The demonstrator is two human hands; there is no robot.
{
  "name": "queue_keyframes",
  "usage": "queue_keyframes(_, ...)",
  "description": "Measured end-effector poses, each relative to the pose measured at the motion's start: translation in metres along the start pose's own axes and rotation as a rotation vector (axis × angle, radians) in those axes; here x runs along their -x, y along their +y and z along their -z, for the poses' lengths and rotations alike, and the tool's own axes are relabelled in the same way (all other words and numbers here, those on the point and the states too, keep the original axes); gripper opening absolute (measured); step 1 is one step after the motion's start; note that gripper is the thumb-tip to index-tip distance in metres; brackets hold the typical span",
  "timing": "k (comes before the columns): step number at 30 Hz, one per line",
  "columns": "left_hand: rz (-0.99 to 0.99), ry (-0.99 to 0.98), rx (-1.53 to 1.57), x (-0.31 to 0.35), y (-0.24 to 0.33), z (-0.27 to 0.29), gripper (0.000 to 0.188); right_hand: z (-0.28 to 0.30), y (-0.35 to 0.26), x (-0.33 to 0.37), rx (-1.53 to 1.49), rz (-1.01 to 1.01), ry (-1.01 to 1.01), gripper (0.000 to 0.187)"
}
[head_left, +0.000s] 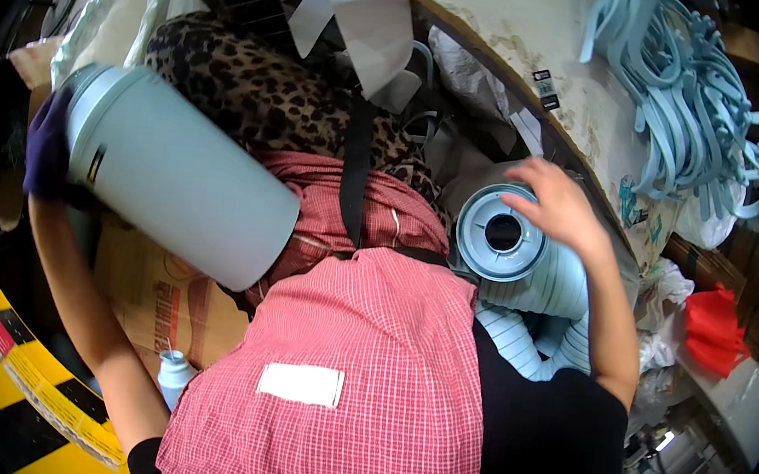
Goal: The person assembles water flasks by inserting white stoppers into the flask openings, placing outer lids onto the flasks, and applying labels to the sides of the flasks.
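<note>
The left hand [46,151], in a dark glove, is clenched on the capped end of a large pale grey cylinder [173,174], held tilted in the air over the lap, well off the worktop [512,29]; its far, rounded end points down toward the red checked apron [357,364]. The right hand [559,205] rests bare on the rim of a ribbed white filter drum [512,251], fingers spread over its top edge beside the round central hole; whether they actually grasp the rim I cannot tell; the drum lies on a stack of like ribbed pieces below the worktop's near edge. Judging by this, one cylinder is picked up and in hand while the drum has only been reached for, not lifted; the two are well apart, so any joining of them looks undone. A heap of pale blue plastic straps [690,103] covers the worktop's right corner; a brown cardboard box [160,297] sits under the cylinder.
</note>
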State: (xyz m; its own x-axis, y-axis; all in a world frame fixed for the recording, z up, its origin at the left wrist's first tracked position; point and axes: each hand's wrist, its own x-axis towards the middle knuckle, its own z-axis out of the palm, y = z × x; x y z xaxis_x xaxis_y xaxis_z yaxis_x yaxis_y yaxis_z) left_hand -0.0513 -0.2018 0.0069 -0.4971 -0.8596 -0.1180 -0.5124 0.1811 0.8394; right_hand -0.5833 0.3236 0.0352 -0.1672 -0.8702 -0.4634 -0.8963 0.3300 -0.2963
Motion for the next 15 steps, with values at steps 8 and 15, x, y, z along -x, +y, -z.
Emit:
queue_keyframes(8,-0.249,-0.202,-0.171,0.051,0.087,0.008,0.053,-0.025,0.067,0.047,-0.335,-0.130,0.060,0.039)
queue_keyframes(15,-0.077,0.151,0.431,0.143,0.077,0.050,0.051,0.056,0.020,-0.013,-0.711,-0.139,0.567,0.038)
